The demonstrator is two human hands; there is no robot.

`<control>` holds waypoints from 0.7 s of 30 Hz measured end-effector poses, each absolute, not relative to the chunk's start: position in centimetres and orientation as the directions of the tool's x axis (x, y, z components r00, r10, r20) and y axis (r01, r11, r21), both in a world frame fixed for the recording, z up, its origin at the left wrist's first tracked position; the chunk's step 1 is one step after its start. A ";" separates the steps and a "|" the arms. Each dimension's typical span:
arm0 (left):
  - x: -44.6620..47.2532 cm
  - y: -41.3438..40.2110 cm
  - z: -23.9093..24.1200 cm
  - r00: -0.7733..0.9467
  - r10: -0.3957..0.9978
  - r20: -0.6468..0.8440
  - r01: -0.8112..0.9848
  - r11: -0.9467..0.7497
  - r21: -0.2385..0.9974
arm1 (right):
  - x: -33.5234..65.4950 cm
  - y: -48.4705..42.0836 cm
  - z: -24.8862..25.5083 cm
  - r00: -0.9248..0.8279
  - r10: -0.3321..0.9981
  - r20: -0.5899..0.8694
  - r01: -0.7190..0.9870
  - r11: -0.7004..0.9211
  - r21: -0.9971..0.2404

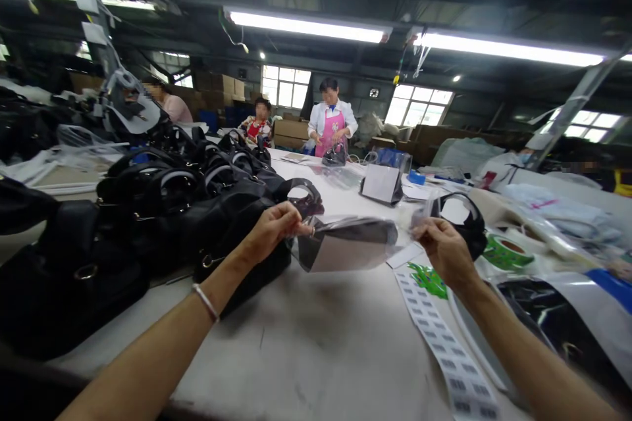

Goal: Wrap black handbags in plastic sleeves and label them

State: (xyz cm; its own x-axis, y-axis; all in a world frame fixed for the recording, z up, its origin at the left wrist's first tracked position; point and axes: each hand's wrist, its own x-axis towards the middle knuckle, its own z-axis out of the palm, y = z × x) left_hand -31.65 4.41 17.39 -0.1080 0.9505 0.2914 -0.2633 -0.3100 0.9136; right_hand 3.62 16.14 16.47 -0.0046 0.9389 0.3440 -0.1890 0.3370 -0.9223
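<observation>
A clear plastic bag is stretched above the table, with a dark item and a pale flat panel showing in it. What exactly that item is, I cannot tell. My left hand pinches the plastic at its left end. At the other end, my right hand grips the clear film. Just behind my right hand is a black handbag with an arched handle. Close by my left hand, a black handbag stands at the edge of a dense group of similar bags.
Black handbags crowd the left of the white table. A strip of barcode labels, green tags and a green tape roll lie right. Across the table, a person in a pink apron handles a bag.
</observation>
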 end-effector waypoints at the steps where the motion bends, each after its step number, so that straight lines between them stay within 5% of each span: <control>1: -31.6 2.8 15.6 0.009 0.967 0.256 -0.172 -0.251 0.953 | 4.3 14.4 14.9 -0.035 0.947 0.320 -0.114 0.314 -0.943; 5: -30.3 -2.9 9.3 0.379 0.925 -0.009 0.203 -0.074 0.976 | 6.5 7.7 8.1 -0.279 0.945 0.170 0.425 0.280 -0.861; 8: -28.9 -4.2 7.2 0.450 0.886 -0.109 0.369 -0.073 0.927 | 7.3 5.5 5.0 -0.351 0.931 0.100 0.636 0.316 -0.704; 21: -27.5 -3.0 5.9 0.402 0.901 -0.164 0.651 -0.156 0.742 | 8.9 6.3 3.6 -0.376 0.921 0.103 0.607 0.329 -0.723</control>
